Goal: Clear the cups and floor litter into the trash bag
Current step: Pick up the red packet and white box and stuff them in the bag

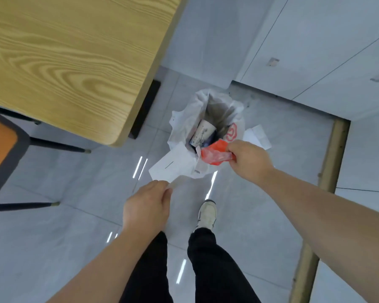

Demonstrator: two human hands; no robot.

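Note:
A white trash bag [188, 112] stands open on the tiled floor beside the table corner. Inside it lies a printed paper cup [202, 134]. My right hand [248, 159] is shut on a red plastic wrapper [214, 154] held over the bag's near rim. My left hand [147, 206] pinches the corner of a white sheet of paper [173, 166] that leans against the bag's front. Another white paper slip [257, 136] lies on the floor to the right of the bag.
A wooden table [70, 57] fills the upper left, its dark leg [144, 110] just left of the bag. An orange chair [0, 154] with black legs stands at the far left. White cabinets [315, 51] line the right. My shoe [207, 214] is below the bag.

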